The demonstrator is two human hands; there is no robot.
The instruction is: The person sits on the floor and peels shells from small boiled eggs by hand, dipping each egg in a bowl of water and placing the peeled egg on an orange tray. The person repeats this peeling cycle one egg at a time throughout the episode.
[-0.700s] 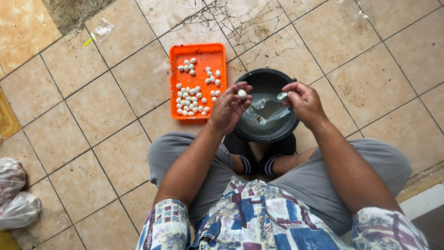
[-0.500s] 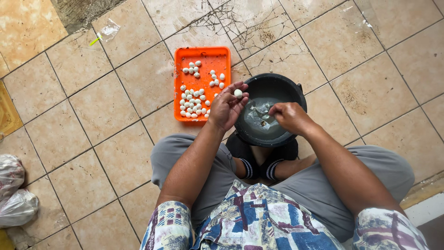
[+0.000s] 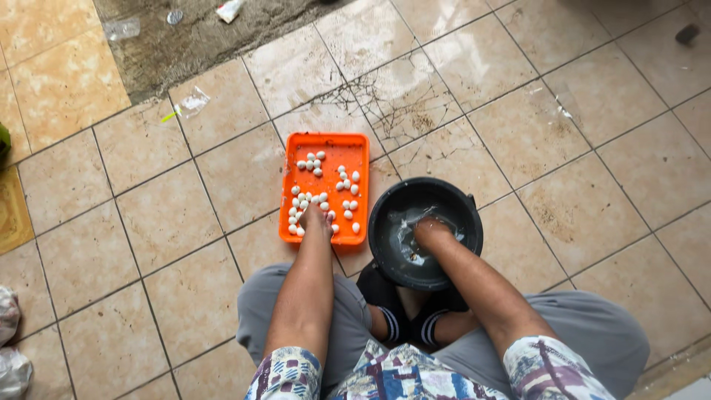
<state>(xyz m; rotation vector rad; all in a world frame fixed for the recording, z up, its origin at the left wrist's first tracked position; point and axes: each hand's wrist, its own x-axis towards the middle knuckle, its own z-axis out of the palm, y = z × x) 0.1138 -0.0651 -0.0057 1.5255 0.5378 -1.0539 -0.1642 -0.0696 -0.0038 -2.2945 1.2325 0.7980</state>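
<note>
Head view: left hand among eggs, right hand in bucket; grips unclear.

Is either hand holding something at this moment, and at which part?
It cannot be told. The left hand rests among small white round pieces in the orange plastic tray; the right hand is dipped into the black round bucket, fingers hidden.

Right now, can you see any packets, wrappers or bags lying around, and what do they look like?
Clear plastic wrapper: on the tiles beyond the orange tray, crumpled, with a green bit.
Clear wrapper: far left top, flat.
White packet: top edge, crumpled.
White plastic bags: bottom left, bunched.
No signs or screens.
</note>
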